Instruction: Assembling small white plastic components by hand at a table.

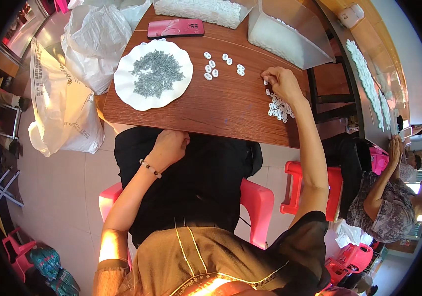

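Observation:
My right hand (282, 85) reaches over the right side of the brown table (221, 109). Its fingers are bent together, with a small white oval piece (265, 83) at their tips. Just below lies a loose heap of similar white pieces (281, 108) with dark marks. Several white ovals (211, 64) are set out in small groups at mid-table. My left hand (170, 147) is closed in a fist over my lap by the near table edge; whatever it may hold is hidden. A white scalloped plate (124, 79) holds a pile of small grey rod-like pieces (158, 73).
A pink phone (175, 28) lies behind the plate. Two clear bins of white pieces, one at the back (198, 11) and one at back right (287, 42), bound the table. White sacks (68, 108) stand left. A red stool (295, 190) and another person (383, 207) are at right.

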The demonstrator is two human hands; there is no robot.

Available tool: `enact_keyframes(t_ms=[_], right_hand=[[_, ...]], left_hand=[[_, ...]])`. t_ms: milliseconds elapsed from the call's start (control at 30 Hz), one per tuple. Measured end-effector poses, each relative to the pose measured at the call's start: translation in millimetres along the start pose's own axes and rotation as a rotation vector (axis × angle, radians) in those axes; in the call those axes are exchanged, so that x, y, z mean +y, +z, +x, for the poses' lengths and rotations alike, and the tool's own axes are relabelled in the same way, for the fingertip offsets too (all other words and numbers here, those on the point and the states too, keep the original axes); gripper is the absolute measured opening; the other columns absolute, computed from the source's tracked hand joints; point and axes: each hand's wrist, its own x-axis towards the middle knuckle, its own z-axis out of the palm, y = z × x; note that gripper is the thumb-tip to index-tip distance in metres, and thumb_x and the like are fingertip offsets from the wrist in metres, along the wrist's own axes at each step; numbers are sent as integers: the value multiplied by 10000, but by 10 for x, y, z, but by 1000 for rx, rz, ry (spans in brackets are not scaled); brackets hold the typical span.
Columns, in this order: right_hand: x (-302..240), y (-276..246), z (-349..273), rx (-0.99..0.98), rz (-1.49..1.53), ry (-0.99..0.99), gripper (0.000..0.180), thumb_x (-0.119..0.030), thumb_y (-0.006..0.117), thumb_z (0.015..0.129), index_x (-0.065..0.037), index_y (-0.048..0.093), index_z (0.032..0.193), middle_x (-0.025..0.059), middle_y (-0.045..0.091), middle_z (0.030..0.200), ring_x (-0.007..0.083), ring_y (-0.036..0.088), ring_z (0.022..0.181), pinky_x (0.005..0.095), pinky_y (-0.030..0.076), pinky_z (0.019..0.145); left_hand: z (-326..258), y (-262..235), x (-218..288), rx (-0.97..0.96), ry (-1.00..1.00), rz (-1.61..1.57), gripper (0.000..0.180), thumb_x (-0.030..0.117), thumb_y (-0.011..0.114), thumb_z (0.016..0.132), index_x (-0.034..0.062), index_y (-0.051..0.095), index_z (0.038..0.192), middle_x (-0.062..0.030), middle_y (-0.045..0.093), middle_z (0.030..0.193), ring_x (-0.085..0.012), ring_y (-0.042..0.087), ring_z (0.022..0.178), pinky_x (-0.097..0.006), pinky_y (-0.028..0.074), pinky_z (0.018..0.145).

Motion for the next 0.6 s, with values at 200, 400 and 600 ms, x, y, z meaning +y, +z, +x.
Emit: enact_keyframes(t_ms=[200, 400, 600], right_hand=[[37, -105, 12, -41, 75, -94, 195, 53, 603, 837, 18, 673, 1015, 148, 684, 968, 272, 668, 895, 318, 505, 776], [52, -110, -17, -78, -54, -192, 197, 68, 625, 804, -13, 661, 980, 126, 635, 892, 272, 647, 844, 336, 494, 732], [48, -80, 7, -71, -35, -139, 145, -7, 676, 794, -15, 601, 918, 142, 625, 870, 291, 623, 836, 363, 480, 729]], left_hand=[[-84, -24, 3, -134, -22, 108, 168, 139, 664, 793, 26, 691, 914, -194, 663, 890, -375, 626, 885, -448, 496, 785], [-112, -18, 33, -176, 14, 99, 237, 175, 678, 805, 23, 682, 987, -194, 662, 937, -364, 620, 931, -436, 487, 829], [-109, -32, 47, -213, 7, 119, 248, 177, 680, 805, 20, 681, 997, -198, 664, 931, -363, 623, 936, -434, 488, 835]])
